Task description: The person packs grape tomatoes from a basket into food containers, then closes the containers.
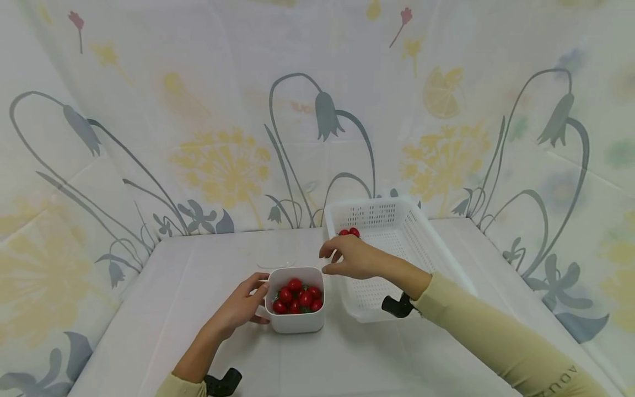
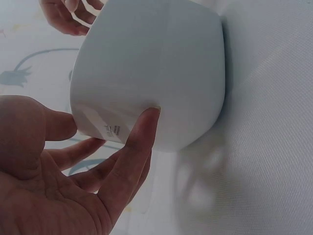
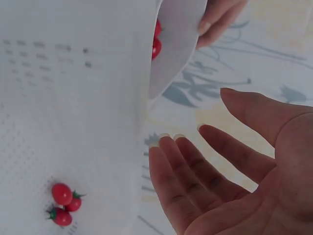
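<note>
A white square bowl [image 1: 295, 322] [image 2: 151, 68] full of cherry tomatoes [image 1: 297, 296] stands on the table near me. My left hand [image 1: 259, 300] [image 2: 111, 126] grips its left side, thumb [image 2: 145, 128] pressed on the wall. Hovering just above the gap between the bowl and a white perforated basket [image 1: 407, 231] [image 3: 68, 112], my right hand [image 1: 331, 262] [image 3: 195, 120] is open, fingers straight, and holds nothing. A few cherry tomatoes [image 1: 349, 232] [image 3: 64, 203] lie in the basket's far left corner.
A clear flat lid [image 1: 276, 257] lies on the white tablecloth [image 1: 198, 286] behind the bowl. Flower-printed cloth walls [image 1: 223, 138] close in the table at the back and both sides. Black wrist mounts [image 1: 397, 306] sit on both forearms.
</note>
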The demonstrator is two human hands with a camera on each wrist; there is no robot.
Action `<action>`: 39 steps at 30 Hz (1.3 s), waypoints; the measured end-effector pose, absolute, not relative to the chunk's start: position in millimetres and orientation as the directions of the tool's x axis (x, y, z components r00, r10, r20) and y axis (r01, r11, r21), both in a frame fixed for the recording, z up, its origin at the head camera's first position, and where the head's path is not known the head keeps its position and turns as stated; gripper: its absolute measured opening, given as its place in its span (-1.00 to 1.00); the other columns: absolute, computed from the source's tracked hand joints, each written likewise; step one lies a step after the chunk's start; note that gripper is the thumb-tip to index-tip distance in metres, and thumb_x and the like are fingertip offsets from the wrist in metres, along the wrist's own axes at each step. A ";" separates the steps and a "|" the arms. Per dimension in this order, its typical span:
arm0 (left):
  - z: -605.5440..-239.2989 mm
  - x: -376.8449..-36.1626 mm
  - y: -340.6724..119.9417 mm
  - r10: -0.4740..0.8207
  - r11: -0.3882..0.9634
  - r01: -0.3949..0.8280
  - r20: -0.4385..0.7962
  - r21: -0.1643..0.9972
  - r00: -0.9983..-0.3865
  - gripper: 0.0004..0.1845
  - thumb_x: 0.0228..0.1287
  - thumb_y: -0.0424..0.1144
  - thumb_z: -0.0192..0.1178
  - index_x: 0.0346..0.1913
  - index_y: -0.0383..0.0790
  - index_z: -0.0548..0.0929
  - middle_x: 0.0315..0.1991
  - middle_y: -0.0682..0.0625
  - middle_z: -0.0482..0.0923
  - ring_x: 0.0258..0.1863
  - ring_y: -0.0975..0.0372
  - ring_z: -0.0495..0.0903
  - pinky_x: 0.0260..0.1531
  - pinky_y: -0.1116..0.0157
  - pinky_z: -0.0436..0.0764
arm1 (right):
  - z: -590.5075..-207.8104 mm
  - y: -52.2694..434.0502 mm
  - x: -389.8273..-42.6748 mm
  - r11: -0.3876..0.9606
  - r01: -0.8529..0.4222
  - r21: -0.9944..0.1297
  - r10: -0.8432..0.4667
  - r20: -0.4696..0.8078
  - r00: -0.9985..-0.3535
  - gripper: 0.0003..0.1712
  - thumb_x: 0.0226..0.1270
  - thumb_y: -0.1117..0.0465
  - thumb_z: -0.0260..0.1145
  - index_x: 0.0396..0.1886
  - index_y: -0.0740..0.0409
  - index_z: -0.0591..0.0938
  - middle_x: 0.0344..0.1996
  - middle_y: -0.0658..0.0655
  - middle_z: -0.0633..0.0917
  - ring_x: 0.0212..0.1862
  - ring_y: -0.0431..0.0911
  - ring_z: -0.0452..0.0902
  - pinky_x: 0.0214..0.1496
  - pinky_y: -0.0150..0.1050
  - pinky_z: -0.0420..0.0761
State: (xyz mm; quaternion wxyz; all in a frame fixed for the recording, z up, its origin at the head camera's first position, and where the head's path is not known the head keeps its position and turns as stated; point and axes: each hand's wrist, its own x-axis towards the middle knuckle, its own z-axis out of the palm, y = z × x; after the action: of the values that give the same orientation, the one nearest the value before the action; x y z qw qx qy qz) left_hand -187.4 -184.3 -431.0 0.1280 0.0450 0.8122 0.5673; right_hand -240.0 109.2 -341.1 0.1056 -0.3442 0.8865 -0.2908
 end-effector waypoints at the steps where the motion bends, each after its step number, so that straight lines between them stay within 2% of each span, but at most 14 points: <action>1: -431.4 -187.6 -184.3 0.217 0.353 -0.073 -0.157 0.933 -0.963 -0.58 0.64 -0.21 -0.03 0.41 -0.28 0.38 0.36 -0.36 0.37 -0.05 -0.02 0.68 -0.36 0.05 0.80 | -339.7 112.3 -241.6 0.596 -0.547 -0.588 -0.667 0.017 -0.745 -0.67 0.37 0.21 0.39 0.06 0.25 0.67 -0.02 0.14 0.70 -0.05 -0.04 0.68 -0.03 -0.27 0.72; 8: -429.9 -187.6 -184.7 0.202 0.360 -0.076 -0.157 0.930 -0.967 -0.58 0.63 -0.21 -0.02 0.41 -0.26 0.39 0.36 -0.35 0.38 -0.05 0.00 0.68 -0.37 0.06 0.80 | -341.0 130.5 -262.2 0.627 -0.561 -0.541 -0.629 0.074 -0.774 -0.66 0.38 0.22 0.36 0.06 0.32 0.67 -0.07 0.18 0.73 -0.08 -0.04 0.64 0.02 -0.13 0.69; 13: -429.1 -187.0 -184.7 0.208 0.357 -0.076 -0.159 0.931 -0.965 -0.58 0.64 -0.21 -0.02 0.41 -0.27 0.38 0.36 -0.36 0.38 -0.04 -0.01 0.68 -0.36 0.06 0.80 | -349.6 141.3 -279.8 0.645 -0.531 -0.550 -0.588 0.087 -0.804 -0.68 0.37 0.23 0.38 0.03 0.31 0.68 -0.13 0.15 0.74 -0.10 -0.03 0.64 0.02 -0.07 0.69; 27: -430.9 -187.0 -184.1 0.206 0.346 -0.087 -0.166 0.934 -0.965 -0.60 0.64 -0.21 -0.03 0.39 -0.26 0.40 0.33 -0.32 0.41 -0.10 0.03 0.67 -0.37 0.06 0.80 | -366.6 161.7 -313.5 0.713 -0.392 -0.582 -0.468 0.023 -0.884 -0.69 0.42 0.18 0.34 -0.02 0.33 0.69 -0.11 0.25 0.71 -0.04 0.13 0.63 -0.05 0.00 0.70; 39: -428.8 -186.4 -183.4 0.211 0.347 -0.082 -0.162 0.934 -0.964 -0.60 0.63 -0.22 -0.02 0.39 -0.27 0.40 0.32 -0.32 0.42 -0.09 0.03 0.67 -0.37 0.06 0.80 | -390.2 167.0 -340.1 0.779 -0.271 -0.565 -0.369 -0.064 -0.927 -0.58 0.44 0.17 0.33 0.10 0.42 0.63 0.01 0.36 0.69 0.05 0.21 0.62 0.10 0.10 0.67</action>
State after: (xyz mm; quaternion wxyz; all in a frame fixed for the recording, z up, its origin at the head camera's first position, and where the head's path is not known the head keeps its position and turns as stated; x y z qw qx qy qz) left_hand -186.4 -183.4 -428.8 0.1282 0.0399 0.8105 0.5701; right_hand -340.1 167.0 -390.2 0.0858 -0.1704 0.9393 -0.2851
